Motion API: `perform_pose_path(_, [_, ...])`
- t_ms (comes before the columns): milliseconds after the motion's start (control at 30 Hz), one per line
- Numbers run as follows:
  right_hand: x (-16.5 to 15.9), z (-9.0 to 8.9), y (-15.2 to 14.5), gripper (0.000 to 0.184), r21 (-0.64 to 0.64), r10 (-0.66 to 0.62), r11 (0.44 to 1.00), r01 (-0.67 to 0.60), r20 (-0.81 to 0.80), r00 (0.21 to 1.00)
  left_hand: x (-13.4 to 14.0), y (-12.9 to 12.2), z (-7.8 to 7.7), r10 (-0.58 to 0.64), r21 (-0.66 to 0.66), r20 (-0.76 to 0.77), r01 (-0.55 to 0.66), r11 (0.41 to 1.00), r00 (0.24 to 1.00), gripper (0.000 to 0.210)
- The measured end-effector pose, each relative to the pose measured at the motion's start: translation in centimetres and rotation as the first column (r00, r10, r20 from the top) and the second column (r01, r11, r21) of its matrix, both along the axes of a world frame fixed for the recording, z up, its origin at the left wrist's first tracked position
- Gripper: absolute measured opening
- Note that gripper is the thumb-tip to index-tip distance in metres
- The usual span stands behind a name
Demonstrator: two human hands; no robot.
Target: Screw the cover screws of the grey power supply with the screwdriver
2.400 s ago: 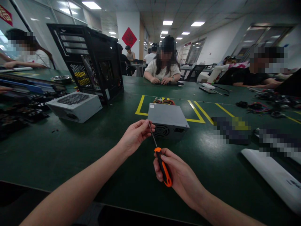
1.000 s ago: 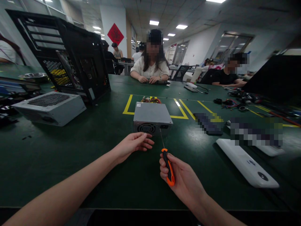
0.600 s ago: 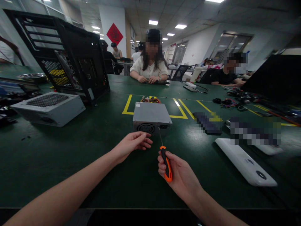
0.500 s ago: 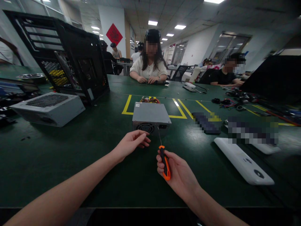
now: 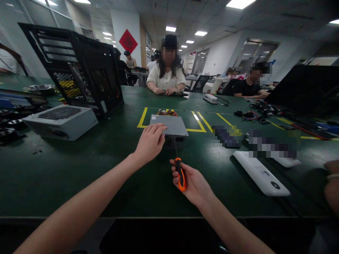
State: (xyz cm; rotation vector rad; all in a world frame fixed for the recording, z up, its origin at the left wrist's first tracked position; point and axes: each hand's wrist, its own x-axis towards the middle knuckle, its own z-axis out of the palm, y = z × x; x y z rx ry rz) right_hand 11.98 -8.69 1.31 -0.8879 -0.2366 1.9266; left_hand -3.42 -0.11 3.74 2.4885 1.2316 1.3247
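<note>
A grey computer power supply (image 5: 173,124) sits on the green table in front of me, its fan and socket side facing me and bundled cables (image 5: 166,113) behind it. My left hand (image 5: 150,141) is over its near left corner, fingers stretched across the top, thumb lower at the front; it hides part of the fan grille. In my right hand (image 5: 192,181) is a screwdriver (image 5: 181,175) with an orange and black handle. Its thin shaft points up at the unit's front face, close to the socket. I cannot tell whether the tip sits in a screw.
On the left stand a black computer case (image 5: 87,70) and a second power supply (image 5: 63,118). White devices (image 5: 261,173) and a dark pixelated object (image 5: 226,137) lie to the right. Cables (image 5: 251,114) lie farther back. A person (image 5: 166,77) sits opposite; another person's hand (image 5: 332,183) shows at right.
My left hand has risen from in front of the power supply to its top left corner. The screwdriver stays at the front face. Another person's hand has appeared at the right edge.
</note>
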Motion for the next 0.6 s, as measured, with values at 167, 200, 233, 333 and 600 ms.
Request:
perform_pose_path(167, [-0.3,-0.8,0.0,0.006,0.075,-0.111,0.991,0.110,0.005,0.994,1.2,0.5,-0.9,0.059,0.009,-0.095,-0.058,0.998,0.994,0.031])
perform_pose_path(200, [-0.4,-0.9,0.0,0.005,0.074,-0.130,0.989,0.128,0.013,0.991,1.3,0.4,-1.2,0.073,0.025,-0.117,-0.070,0.997,0.991,0.030])
perform_pose_path(233, [-0.4,-1.0,-0.1,0.006,0.068,-0.141,0.988,0.140,0.016,0.990,1.3,0.3,-1.5,0.086,0.050,-0.140,-0.079,0.996,0.986,0.030])
perform_pose_path(333, [-0.4,-1.0,-0.2,0.018,0.055,-0.132,0.990,0.132,0.005,0.991,1.1,0.1,-2.2,0.107,0.120,-0.196,-0.084,0.989,0.975,0.031])
perform_pose_path(600, [-0.6,-0.9,-0.3,0.008,0.091,-0.191,0.977,0.191,-0.013,0.982,0.5,0.2,-2.6,0.088,0.145,-0.250,-0.053,0.988,0.964,0.038])
